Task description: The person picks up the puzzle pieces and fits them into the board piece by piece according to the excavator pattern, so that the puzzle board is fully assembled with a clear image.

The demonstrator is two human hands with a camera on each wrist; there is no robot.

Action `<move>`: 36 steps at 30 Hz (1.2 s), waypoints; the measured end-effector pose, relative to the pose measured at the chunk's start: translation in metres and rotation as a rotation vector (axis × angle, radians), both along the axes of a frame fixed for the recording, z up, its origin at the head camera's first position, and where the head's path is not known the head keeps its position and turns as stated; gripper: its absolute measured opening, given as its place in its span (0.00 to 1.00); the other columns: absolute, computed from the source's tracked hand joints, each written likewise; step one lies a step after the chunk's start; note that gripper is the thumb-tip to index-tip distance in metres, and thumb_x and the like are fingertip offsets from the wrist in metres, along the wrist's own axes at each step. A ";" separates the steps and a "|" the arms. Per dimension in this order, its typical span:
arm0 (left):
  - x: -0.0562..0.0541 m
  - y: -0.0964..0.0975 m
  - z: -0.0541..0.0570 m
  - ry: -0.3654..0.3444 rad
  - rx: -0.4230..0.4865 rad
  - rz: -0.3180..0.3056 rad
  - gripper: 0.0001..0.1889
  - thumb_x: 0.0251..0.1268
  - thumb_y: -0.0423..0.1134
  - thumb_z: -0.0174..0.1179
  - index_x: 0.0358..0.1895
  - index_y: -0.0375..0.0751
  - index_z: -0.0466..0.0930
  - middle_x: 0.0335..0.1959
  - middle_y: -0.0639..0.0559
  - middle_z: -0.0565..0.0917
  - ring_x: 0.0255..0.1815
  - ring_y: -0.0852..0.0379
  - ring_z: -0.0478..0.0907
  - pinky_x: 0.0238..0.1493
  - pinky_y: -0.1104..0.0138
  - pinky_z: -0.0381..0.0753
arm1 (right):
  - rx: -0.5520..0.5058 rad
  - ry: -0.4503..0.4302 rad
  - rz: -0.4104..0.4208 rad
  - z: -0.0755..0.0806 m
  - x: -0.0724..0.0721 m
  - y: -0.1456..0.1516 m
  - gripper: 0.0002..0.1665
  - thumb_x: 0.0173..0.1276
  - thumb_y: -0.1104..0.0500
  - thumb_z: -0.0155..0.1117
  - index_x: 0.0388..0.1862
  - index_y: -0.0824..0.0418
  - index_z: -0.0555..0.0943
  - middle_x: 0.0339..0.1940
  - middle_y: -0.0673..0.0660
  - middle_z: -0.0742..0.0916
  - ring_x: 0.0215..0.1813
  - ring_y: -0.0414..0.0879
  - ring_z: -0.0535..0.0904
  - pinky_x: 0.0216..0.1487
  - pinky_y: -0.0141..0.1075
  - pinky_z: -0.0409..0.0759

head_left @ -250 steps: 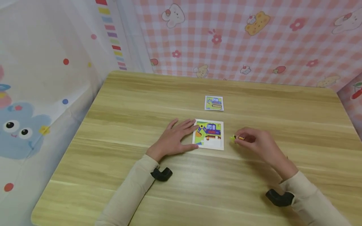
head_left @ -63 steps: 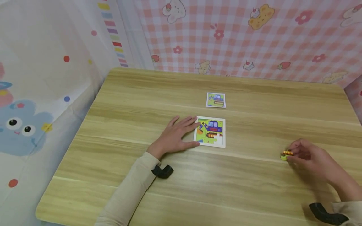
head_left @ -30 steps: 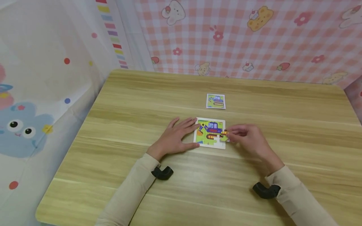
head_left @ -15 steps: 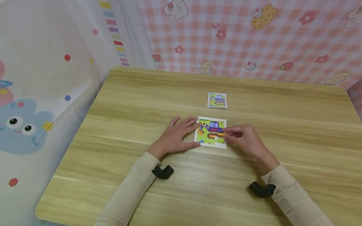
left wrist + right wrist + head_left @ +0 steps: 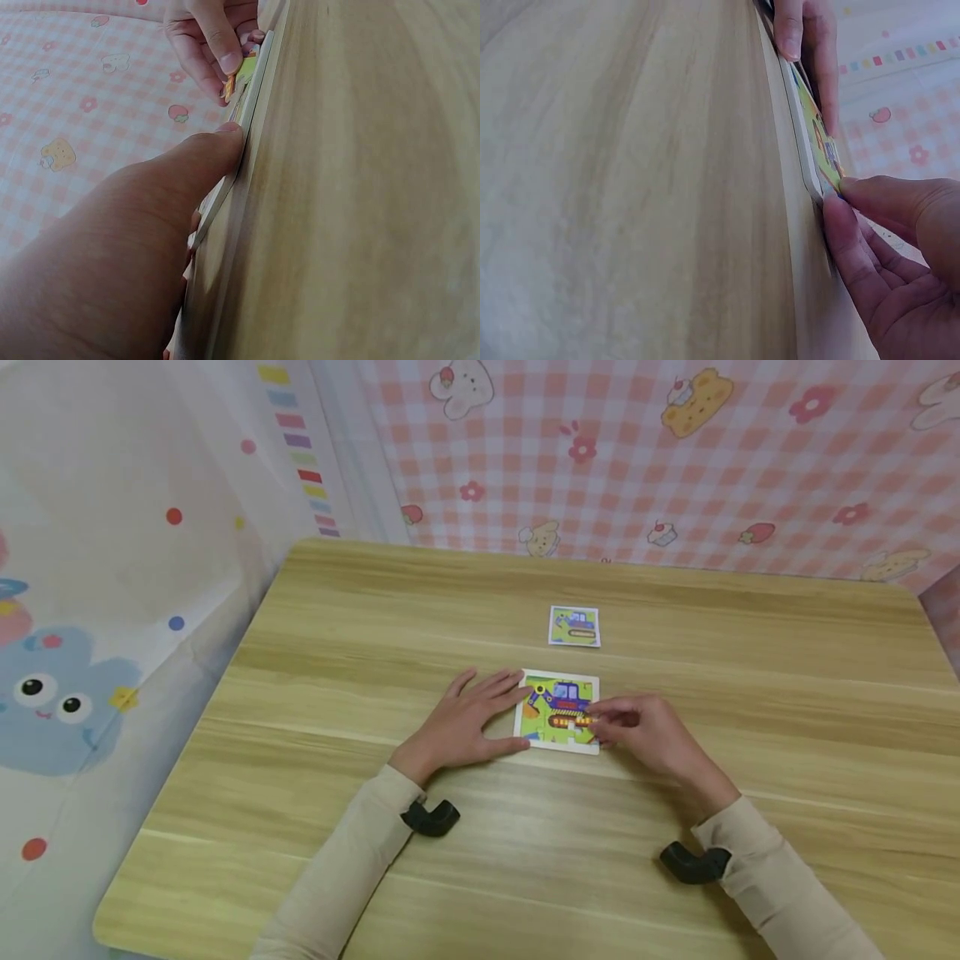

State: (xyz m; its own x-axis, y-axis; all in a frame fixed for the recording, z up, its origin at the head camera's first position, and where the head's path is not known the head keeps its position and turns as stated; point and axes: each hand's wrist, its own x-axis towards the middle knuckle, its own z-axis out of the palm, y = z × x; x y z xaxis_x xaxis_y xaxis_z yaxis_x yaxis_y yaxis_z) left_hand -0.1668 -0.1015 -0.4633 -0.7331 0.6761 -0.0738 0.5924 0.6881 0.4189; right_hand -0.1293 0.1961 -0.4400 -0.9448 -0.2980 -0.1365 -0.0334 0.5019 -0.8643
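Observation:
My left hand lies spread with straight fingers on the left edge of a square white-framed jigsaw puzzle board, its thumb at the lower left corner. The board pictures a blue excavator on green. At the right edge, my right hand pinches a green puzzle piece with an orange tread between thumb and fingers. In the left wrist view the puzzle piece is tilted up over the board. A small white gap shows beside it. Fingers hide part of the piece in the right wrist view.
A small square card with the same excavator picture lies behind the board. All sits on a wood-grain table with a rounded corner at left. A pink checked cloth hangs beyond the far edge.
The right hand has carried the piece from the table's right side to the board's lower right. Another tread piece now fills part of the lower picture. The left hand has stayed put.

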 end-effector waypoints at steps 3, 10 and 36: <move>0.000 0.000 0.000 0.005 -0.003 0.000 0.44 0.70 0.71 0.53 0.83 0.57 0.56 0.85 0.59 0.50 0.85 0.58 0.43 0.82 0.53 0.29 | 0.020 0.024 0.006 0.000 0.000 -0.003 0.13 0.71 0.69 0.68 0.53 0.73 0.86 0.35 0.60 0.90 0.35 0.47 0.87 0.36 0.33 0.86; 0.000 0.000 0.001 0.003 -0.001 0.003 0.44 0.70 0.71 0.53 0.83 0.57 0.57 0.85 0.59 0.51 0.85 0.58 0.43 0.82 0.52 0.30 | 0.055 0.049 0.016 0.002 0.003 -0.010 0.13 0.70 0.69 0.69 0.52 0.72 0.86 0.33 0.58 0.88 0.34 0.46 0.85 0.35 0.32 0.85; 0.001 0.000 0.001 -0.003 -0.002 0.002 0.44 0.70 0.72 0.53 0.83 0.58 0.55 0.85 0.59 0.50 0.85 0.58 0.43 0.82 0.52 0.29 | 0.164 0.208 0.014 0.002 0.011 -0.020 0.14 0.66 0.71 0.70 0.50 0.74 0.87 0.33 0.58 0.84 0.35 0.46 0.78 0.33 0.31 0.79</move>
State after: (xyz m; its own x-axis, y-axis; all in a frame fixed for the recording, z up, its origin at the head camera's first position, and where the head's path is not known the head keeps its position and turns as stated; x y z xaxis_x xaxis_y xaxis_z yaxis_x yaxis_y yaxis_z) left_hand -0.1659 -0.1010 -0.4624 -0.7343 0.6744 -0.0772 0.5899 0.6903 0.4190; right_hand -0.1185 0.1761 -0.4380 -0.9535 -0.3010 0.0127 -0.2097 0.6328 -0.7454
